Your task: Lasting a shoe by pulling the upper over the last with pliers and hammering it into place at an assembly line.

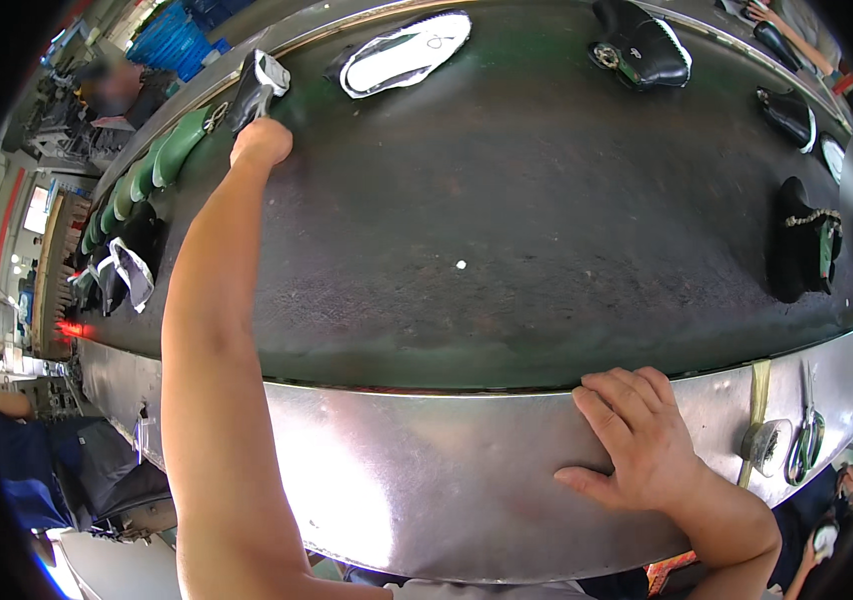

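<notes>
My left arm stretches far across the dark belt (pixel 397 200). At its end my left hand (pixel 263 143) is closed on the near end of a black shoe upper (pixel 250 92) with a white and grey part. The fingertips are partly hidden behind the hand. My right hand (pixel 639 435) holds nothing and lies with its fingers apart on the shiny metal edge (pixel 467 480), its fingertips at the border of the belt. To the right of my left hand a shoe upper with a white underside (pixel 407 52) lies on the belt.
Green shoe lasts (pixel 179 148) line the far left, with black uppers (pixel 127 270) nearer. A black shoe (pixel 647 45) lies at the back; a black boot-like upper (pixel 807 245) stands right. Scissors (pixel 807 440) and a tape roll (pixel 769 447) lie on the metal edge. Other people work nearby.
</notes>
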Demonstrator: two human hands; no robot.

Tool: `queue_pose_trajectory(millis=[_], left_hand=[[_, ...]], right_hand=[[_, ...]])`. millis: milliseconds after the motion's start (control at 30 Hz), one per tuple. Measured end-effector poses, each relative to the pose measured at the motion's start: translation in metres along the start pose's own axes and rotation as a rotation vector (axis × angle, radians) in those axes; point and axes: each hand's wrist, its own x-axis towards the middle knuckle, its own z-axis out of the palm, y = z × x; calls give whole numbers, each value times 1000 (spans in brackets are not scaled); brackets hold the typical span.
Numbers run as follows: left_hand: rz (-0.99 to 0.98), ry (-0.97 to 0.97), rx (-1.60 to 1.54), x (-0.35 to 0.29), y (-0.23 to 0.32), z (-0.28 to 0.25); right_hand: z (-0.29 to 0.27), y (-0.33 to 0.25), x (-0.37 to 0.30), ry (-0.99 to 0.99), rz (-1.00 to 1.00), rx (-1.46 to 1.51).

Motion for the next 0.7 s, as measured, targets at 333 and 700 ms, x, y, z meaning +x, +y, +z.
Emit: queue_pose_trajectory(millis=[333, 700], left_hand=[[-133, -62, -373, 28, 56, 24], [-76, -248, -1742, 12, 66, 12]], right_hand=[[-2, -4, 7, -2, -18, -7], [-4, -6, 10, 7, -1, 55]])
